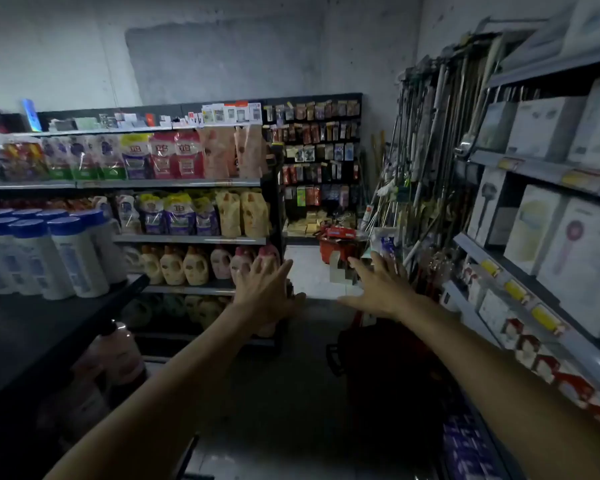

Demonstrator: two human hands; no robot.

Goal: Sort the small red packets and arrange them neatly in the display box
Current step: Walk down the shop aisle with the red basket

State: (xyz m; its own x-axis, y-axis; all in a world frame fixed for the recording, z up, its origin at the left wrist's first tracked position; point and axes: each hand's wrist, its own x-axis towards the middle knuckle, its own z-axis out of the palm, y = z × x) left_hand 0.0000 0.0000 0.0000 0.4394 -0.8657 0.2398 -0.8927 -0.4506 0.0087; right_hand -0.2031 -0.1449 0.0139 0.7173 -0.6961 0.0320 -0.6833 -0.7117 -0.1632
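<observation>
Blue-capped bottles (77, 254) are crowding the left shelf (32, 334). My left hand (264, 292) is stretching out, fingers spread, grasping nothing. Red packets (340, 233) are lying on a basket (333, 253) far ahead. My right hand (378, 289), equally released, is hovering near mop handles (426, 161).

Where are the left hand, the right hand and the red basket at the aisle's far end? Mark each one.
left hand (262, 292), head view, back of the hand.
right hand (378, 289), head view, back of the hand.
red basket (331, 252), head view, its front wall.
</observation>
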